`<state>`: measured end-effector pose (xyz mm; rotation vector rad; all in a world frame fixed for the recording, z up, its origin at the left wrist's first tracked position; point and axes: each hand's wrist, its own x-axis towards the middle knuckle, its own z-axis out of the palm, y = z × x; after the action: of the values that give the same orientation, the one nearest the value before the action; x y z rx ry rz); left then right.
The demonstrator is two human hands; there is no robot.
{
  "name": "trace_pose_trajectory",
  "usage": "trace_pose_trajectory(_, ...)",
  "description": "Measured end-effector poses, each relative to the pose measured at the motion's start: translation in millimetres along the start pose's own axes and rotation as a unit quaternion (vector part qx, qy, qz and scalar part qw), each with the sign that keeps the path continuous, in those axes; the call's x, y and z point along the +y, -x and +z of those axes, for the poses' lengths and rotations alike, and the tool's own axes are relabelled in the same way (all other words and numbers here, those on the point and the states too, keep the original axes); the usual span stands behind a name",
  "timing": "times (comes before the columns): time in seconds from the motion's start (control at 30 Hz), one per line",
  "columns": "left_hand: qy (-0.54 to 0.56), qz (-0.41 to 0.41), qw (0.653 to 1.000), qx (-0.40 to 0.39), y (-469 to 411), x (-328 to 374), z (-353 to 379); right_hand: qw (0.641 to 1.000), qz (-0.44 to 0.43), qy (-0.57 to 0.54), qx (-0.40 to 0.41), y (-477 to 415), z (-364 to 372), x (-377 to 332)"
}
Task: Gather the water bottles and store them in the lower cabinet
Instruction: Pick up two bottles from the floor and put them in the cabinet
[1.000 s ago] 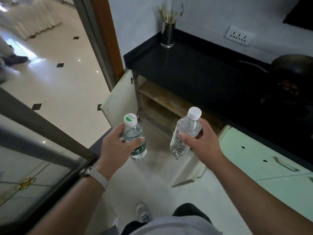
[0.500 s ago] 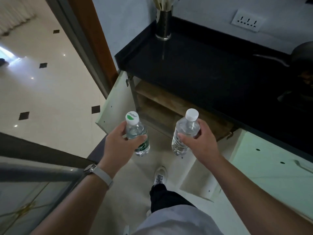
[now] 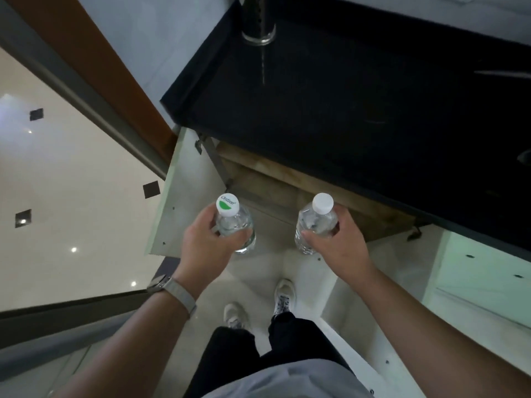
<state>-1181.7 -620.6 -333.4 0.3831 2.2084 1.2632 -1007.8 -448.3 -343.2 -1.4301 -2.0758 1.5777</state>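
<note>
My left hand (image 3: 211, 244) grips a clear water bottle (image 3: 234, 222) with a white and green cap. A second clear water bottle (image 3: 314, 222) with a plain white cap is held in my right hand (image 3: 336, 248). Both bottles stand upright in the air in front of the open lower cabinet (image 3: 287, 185), whose wooden shelves show under the black counter (image 3: 359, 96). The cabinet's two pale doors are swung open, the left door (image 3: 184, 196) beside my left hand and the right door (image 3: 359, 305) below my right forearm.
A metal utensil holder (image 3: 258, 21) stands at the counter's back edge. Closed pale green cabinet fronts (image 3: 485, 271) lie to the right. A brown door frame (image 3: 94, 67) and a glossy tiled floor (image 3: 71, 182) are on the left. My two feet (image 3: 258, 305) stand between the open doors.
I have stepped closer to the cabinet and my head has tipped down. Both hands keep their bottles and now hang right in front of the open cabinet.
</note>
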Motion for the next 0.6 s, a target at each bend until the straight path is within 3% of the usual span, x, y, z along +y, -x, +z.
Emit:
trace_pose_trajectory(0.33,-0.035,0.010,0.996,-0.086,-84,-55,58,0.991,0.074,-0.049,0.100,-47,42,59)
trace_pose_trajectory(0.6,-0.025,0.050,0.990,-0.131,-168,-144,146,0.978,0.054,-0.071,0.188,-122,76,160)
